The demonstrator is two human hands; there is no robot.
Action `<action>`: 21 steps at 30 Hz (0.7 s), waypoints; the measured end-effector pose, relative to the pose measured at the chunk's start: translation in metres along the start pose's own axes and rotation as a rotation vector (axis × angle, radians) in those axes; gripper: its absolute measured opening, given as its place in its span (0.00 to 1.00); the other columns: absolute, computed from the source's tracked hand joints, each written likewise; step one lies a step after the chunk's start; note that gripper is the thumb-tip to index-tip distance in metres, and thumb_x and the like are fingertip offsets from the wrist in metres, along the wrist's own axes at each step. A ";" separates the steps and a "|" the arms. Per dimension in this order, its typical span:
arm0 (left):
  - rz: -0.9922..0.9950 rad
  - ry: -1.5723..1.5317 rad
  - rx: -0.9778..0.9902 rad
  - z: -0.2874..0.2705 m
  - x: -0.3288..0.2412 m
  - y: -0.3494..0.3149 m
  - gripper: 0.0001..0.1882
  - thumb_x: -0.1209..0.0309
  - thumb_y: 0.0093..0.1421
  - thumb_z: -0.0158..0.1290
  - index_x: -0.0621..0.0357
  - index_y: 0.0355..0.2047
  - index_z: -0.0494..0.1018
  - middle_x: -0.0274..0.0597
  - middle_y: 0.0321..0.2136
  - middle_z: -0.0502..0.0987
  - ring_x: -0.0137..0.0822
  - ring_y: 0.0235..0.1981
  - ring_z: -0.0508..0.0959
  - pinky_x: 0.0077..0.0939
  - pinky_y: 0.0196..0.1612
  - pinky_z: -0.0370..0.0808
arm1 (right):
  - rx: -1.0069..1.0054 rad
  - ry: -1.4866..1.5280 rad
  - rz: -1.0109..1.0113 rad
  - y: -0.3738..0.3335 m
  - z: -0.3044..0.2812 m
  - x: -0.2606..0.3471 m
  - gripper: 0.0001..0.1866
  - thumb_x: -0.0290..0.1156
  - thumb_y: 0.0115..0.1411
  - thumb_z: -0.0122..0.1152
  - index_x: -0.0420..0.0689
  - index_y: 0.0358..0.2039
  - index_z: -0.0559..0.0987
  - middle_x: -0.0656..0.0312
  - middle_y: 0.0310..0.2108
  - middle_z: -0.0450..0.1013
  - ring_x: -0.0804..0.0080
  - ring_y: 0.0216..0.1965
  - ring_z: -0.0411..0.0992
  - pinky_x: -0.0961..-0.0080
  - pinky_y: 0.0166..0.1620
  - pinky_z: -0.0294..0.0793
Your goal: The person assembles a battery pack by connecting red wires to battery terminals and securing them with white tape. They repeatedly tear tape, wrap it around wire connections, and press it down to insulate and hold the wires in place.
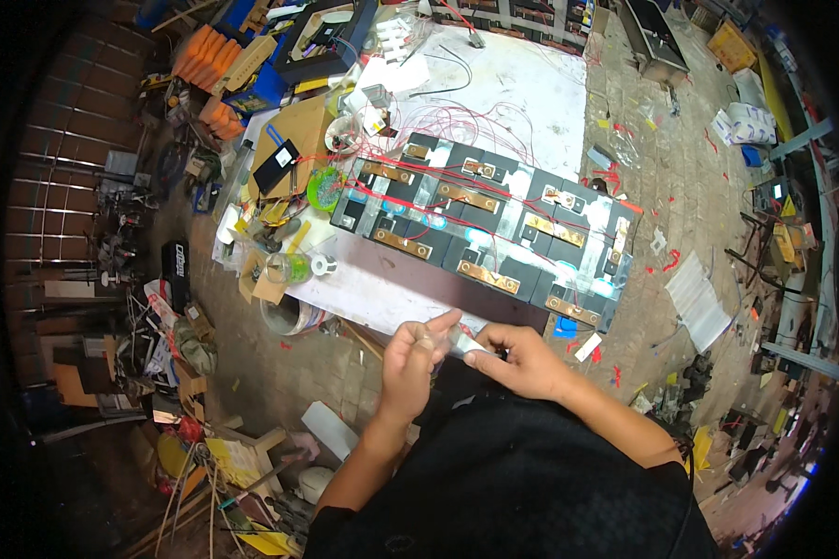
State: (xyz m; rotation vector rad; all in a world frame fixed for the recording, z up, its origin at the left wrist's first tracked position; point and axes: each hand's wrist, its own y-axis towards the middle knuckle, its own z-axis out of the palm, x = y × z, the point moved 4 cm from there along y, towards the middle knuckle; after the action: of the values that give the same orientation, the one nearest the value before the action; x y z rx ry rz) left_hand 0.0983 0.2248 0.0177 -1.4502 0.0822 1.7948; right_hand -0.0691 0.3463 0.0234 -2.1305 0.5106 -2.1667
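Left hand (408,361): thumb and fingertips pinched at one end of a small clear-and-white plastic piece (463,344); one finger extends beyond it. Right hand (520,361): thumb pressed on the white end of the same piece, fingers curled. Exact nature of the piece: too small to tell. Position: between the two hands, in front of the person's black garment (522,475), by the near edge of the white tabletop (368,287).

Beyond the hands, on the tabletop: one large rectangular assembly of black block-shaped cells (446,244), set at a slant, fitted with flat copper-coloured bars (488,277). Thin red wires (497,119) run across the assembly and lie in loose loops behind it.

Left part of the tabletop: one lime-green bowl (314,193) with small contents; one black rectangular device (276,168) on brown cardboard (313,121); one clear jar with a greenish lower part (297,269); one white spool-like ring (323,271), just beside the jar.

Below the tabletop's left edge: one whitish round bucket (280,320), on the floor (331,373).
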 end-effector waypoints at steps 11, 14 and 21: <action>-0.180 -0.339 0.129 -0.011 0.005 -0.004 0.07 0.69 0.73 0.44 0.58 0.44 0.69 0.76 0.65 0.72 0.57 0.63 0.80 0.50 0.65 0.79 | 0.125 0.380 -0.093 0.004 0.006 -0.023 0.06 0.25 0.65 0.64 0.38 0.32 0.77 0.64 0.32 0.75 0.77 0.36 0.69 0.73 0.41 0.70; -0.178 -0.344 0.155 -0.011 0.011 0.001 0.08 0.68 0.73 0.45 0.58 0.44 0.69 0.76 0.65 0.72 0.57 0.63 0.79 0.53 0.66 0.78 | 0.126 0.439 -0.067 0.008 0.009 -0.040 0.06 0.24 0.64 0.64 0.38 0.31 0.77 0.65 0.31 0.74 0.78 0.35 0.68 0.73 0.41 0.69; -0.244 -0.287 0.117 -0.019 0.018 0.000 0.07 0.68 0.72 0.47 0.58 0.43 0.71 0.77 0.64 0.72 0.60 0.64 0.79 0.55 0.70 0.74 | 0.090 0.447 -0.128 0.012 0.011 -0.065 0.04 0.22 0.63 0.63 0.38 0.30 0.78 0.64 0.33 0.76 0.77 0.37 0.70 0.73 0.43 0.71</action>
State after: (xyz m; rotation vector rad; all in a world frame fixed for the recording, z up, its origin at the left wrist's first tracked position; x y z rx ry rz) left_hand 0.1127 0.2244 -0.0038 -1.0605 -0.1296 1.7451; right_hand -0.0574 0.3501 -0.0429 -1.6725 0.2947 -2.6928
